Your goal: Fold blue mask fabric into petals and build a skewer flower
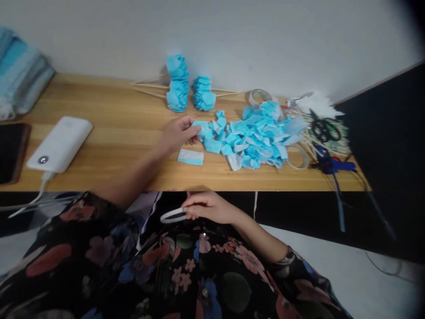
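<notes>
Over the tabletop, my left hand pinches a small blue fabric piece between thumb and fingers. That piece is at the left edge of a loose heap of blue and white scraps. My right hand is below the table's front edge, near my lap, with its fingers closed on a thin white ring that looks like a roll of tape. Just in front of my left hand, a flat white-and-blue strip lies by itself. Bunched blue flowers on sticks rest against the wall, with a second group beside them.
At the left are a white power bank with a cable, a dark phone and a stack of folded blue and grey cloth. Tape rolls, black scissors and a blue-handled tool crowd the right end of the wooden table.
</notes>
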`<action>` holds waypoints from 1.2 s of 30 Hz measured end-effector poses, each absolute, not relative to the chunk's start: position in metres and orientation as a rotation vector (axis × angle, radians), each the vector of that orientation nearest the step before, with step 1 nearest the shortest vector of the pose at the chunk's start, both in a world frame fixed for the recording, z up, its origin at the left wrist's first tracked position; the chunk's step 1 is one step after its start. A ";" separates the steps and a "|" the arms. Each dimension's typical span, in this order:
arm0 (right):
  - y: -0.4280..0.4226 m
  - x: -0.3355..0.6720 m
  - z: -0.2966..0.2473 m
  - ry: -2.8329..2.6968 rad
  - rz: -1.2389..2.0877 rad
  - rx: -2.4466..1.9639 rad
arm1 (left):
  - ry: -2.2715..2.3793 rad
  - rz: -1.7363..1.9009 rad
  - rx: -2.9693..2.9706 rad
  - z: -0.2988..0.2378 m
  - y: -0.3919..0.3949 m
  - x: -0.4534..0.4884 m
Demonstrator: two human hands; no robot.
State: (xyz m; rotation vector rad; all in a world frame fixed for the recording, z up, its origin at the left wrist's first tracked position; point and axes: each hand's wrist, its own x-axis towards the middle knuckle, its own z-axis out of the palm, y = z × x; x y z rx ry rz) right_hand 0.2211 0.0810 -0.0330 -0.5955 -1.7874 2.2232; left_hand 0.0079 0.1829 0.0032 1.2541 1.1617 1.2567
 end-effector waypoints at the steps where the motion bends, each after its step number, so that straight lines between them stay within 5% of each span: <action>1: 0.078 0.200 -0.045 -1.913 2.209 -0.530 | 1.160 1.244 1.254 0.003 0.183 0.010; 14: 0.059 0.058 -0.145 -2.530 2.021 -0.487 | 1.269 1.270 1.199 0.017 0.183 0.024; 29: -0.003 -0.011 -0.146 -2.718 1.952 -0.085 | 1.413 0.971 1.530 0.068 0.163 0.025; 36: 0.030 0.070 -0.137 -2.936 1.802 -0.267 | 1.263 1.203 1.471 0.075 0.168 0.030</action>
